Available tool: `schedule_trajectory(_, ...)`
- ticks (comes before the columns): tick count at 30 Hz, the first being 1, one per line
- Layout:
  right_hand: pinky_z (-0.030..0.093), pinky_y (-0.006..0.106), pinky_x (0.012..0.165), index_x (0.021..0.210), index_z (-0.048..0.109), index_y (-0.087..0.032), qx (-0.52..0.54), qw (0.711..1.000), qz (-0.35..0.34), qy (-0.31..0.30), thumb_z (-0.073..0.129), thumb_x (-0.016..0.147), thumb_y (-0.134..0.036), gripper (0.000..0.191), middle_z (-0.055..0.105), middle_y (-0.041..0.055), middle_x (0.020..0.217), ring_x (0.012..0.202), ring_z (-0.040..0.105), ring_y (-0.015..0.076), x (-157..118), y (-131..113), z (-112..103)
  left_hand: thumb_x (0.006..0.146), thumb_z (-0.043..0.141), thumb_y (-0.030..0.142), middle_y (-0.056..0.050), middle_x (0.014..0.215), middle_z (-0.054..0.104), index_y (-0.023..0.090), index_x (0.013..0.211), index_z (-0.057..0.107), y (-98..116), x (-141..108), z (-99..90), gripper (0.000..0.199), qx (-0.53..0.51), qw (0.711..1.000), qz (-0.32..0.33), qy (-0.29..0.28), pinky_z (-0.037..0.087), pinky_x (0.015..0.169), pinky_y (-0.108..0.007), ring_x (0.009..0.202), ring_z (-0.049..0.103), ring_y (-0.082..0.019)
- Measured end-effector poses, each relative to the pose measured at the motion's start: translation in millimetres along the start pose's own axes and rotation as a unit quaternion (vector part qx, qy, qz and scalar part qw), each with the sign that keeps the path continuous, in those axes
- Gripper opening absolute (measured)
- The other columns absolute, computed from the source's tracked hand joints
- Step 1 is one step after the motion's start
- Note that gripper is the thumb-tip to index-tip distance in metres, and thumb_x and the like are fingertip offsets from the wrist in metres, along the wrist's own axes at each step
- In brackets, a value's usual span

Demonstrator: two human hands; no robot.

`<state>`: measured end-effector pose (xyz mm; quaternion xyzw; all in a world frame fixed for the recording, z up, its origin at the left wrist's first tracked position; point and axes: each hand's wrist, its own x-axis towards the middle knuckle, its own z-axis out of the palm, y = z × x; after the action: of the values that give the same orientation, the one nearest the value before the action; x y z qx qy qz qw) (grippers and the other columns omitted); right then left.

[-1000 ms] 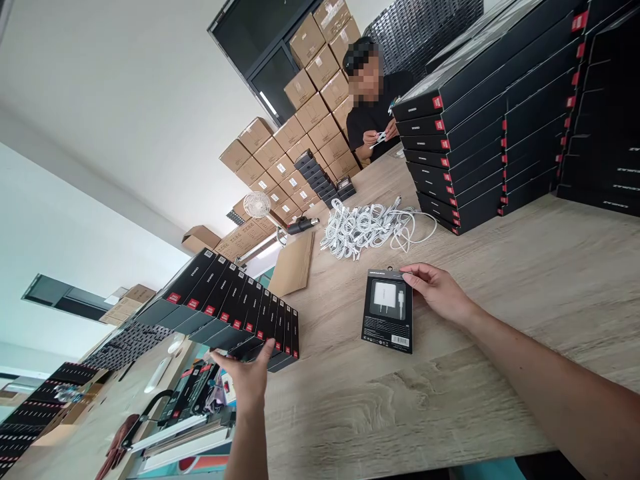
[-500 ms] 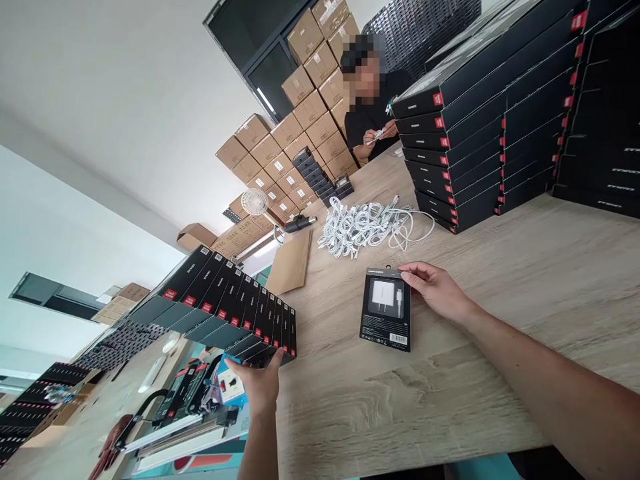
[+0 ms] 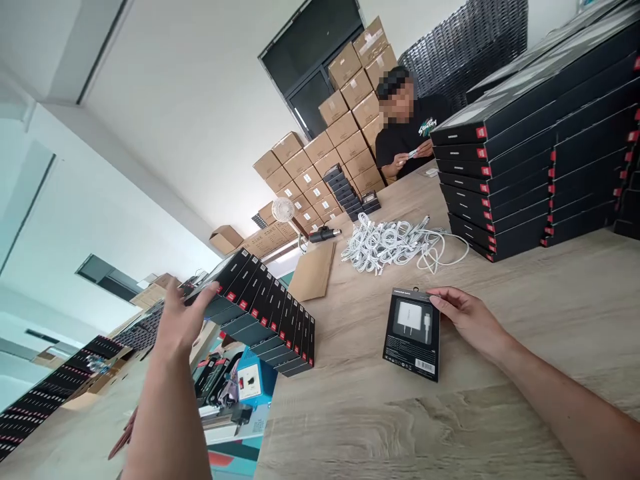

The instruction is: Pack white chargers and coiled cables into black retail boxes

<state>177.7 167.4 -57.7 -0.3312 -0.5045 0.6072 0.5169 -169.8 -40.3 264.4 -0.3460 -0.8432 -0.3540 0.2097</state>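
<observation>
My right hand (image 3: 467,317) pinches the upper right corner of a black charger box (image 3: 413,337), its thumb on the front. The box shows a white plug adapter and a cable end, with a barcode below, and leans a little on the wooden table. At the left, my left hand (image 3: 183,317) is at the upper end of a leaning stack of black boxes with red labels (image 3: 273,313). Its thumb and fingers are spread, the thumb at the edge of the top box; whether the fingers touch the box's far side is hidden.
A tangled heap of white cables (image 3: 395,243) lies past the charger box. Tall stacks of black boxes (image 3: 520,180) stand at the right. Flat brown cardboard (image 3: 313,270) lies near a heat gun (image 3: 324,233). Across the table sits a person (image 3: 413,137), handling something small and white.
My left hand has moved from the stack's lower end to its upper end. My right hand keeps hold of the charger box. The view has shifted, so things appear farther right.
</observation>
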Motion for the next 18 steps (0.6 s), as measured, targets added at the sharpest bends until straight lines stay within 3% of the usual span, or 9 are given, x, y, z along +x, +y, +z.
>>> schedule_trajectory(2, 0.054, 0.040, 0.084, 0.094, 0.073, -0.023, 0.011, 1.000, -0.001, 0.001, 0.074, 0.070, -0.065, 0.048, 0.076, 0.0079, 0.097, 0.093, 0.068, 0.0288, -1, -1, 0, 0.074, 0.070, 0.064, -0.017, 0.140, 0.058, 0.018, 0.145, 0.047, 13, 15, -6.1, 0.087, 0.034, 0.999, -0.015, -0.039, 0.041, 0.105, -0.064, 0.126, 0.053, -0.042)
schedule_trajectory(4, 0.054, 0.040, 0.083, 0.095, 0.073, -0.023, 0.024, 1.000, 0.007, -0.007, 0.075, 0.070, -0.064, 0.048, 0.076, 0.0074, 0.096, 0.091, 0.068, 0.0274, -1, -1, 0, 0.076, 0.069, 0.059, -0.013, 0.127, 0.066, 0.018, 0.129, 0.063, 28, 10, -8.2, 0.068, 0.071, 0.997, 0.029, 0.002, 0.042, 0.105, -0.062, 0.120, 0.058, -0.038)
schedule_trajectory(6, 0.055, 0.038, 0.079, 0.096, 0.073, -0.022, 0.047, 0.999, 0.023, -0.014, 0.076, 0.070, -0.062, 0.047, 0.076, 0.0070, 0.095, 0.088, 0.069, 0.0257, 0, -2, 0, 0.077, 0.068, 0.052, -0.010, 0.129, 0.064, 0.018, 0.124, 0.067, 41, -16, -6.7, 0.059, 0.081, 0.984, 0.132, 0.083, 0.040, 0.109, -0.058, 0.123, 0.055, -0.035)
schedule_trajectory(7, 0.055, 0.037, 0.077, 0.096, 0.072, -0.022, 0.066, 0.997, 0.033, -0.012, 0.078, 0.069, -0.060, 0.047, 0.076, 0.0067, 0.094, 0.086, 0.069, 0.0251, 0, -3, -1, 0.075, 0.069, 0.051, -0.009, 0.139, 0.057, 0.019, 0.130, 0.064, 46, -35, -3.1, 0.063, 0.063, 0.970, 0.195, 0.129, 0.035, 0.114, -0.055, 0.130, 0.050, -0.033)
schedule_trajectory(8, 0.055, 0.036, 0.074, 0.095, 0.072, -0.022, 0.090, 0.995, 0.044, -0.006, 0.079, 0.068, -0.059, 0.046, 0.076, 0.0064, 0.094, 0.084, 0.069, 0.0246, 1, -3, -2, 0.074, 0.070, 0.052, -0.009, 0.145, 0.052, 0.020, 0.134, 0.061, 48, -57, 3.4, 0.068, 0.036, 0.961, 0.235, 0.139, 0.034, 0.115, -0.054, 0.133, 0.048, -0.033)
schedule_trajectory(11, 0.056, 0.034, 0.067, 0.093, 0.071, -0.024, 0.162, 0.984, 0.074, 0.021, 0.081, 0.066, -0.054, 0.042, 0.076, 0.0043, 0.090, 0.076, 0.070, 0.0226, 1, -3, -5, 0.067, 0.076, 0.053, -0.006, 0.148, 0.049, 0.027, 0.131, 0.063, 33, -128, 47.2, 0.070, -0.058, 0.969, 0.239, 0.006, 0.040, 0.112, -0.052, 0.133, 0.048, -0.035)
schedule_trajectory(14, 0.056, 0.032, 0.063, 0.091, 0.070, -0.025, 0.184, 0.979, 0.083, 0.033, 0.079, 0.069, -0.052, 0.036, 0.076, 0.0025, 0.084, 0.071, 0.070, 0.0210, 1, -1, 1, 0.066, 0.077, 0.046, -0.012, 0.144, 0.051, 0.027, 0.124, 0.067, -5, -188, 117.6, 0.061, -0.123, 0.980, 0.135, -0.080, 0.045, 0.109, -0.048, 0.129, 0.052, -0.036)
schedule_trajectory(16, 0.057, 0.033, 0.061, 0.089, 0.069, -0.025, 0.157, 0.984, 0.077, 0.031, 0.078, 0.068, -0.054, 0.036, 0.076, 0.0030, 0.082, 0.070, 0.071, 0.0220, 3, 0, 18, 0.065, 0.077, 0.044, -0.016, 0.143, 0.049, 0.023, 0.119, 0.068, -30, -215, 160.0, 0.059, -0.136, 0.984, 0.048, -0.100, 0.040, 0.112, -0.052, 0.132, 0.049, -0.040)
schedule_trajectory(18, 0.057, 0.035, 0.059, 0.086, 0.067, -0.024, 0.101, 0.992, 0.072, 0.017, 0.074, 0.067, -0.059, 0.040, 0.075, 0.0043, 0.078, 0.068, 0.071, 0.0235, 9, 2, 47, 0.067, 0.076, 0.044, -0.020, 0.143, 0.047, 0.019, 0.121, 0.065, -48, -233, 185.8, 0.060, -0.133, 0.983, 0.013, -0.126, 0.037, 0.113, -0.055, 0.135, 0.045, -0.042)
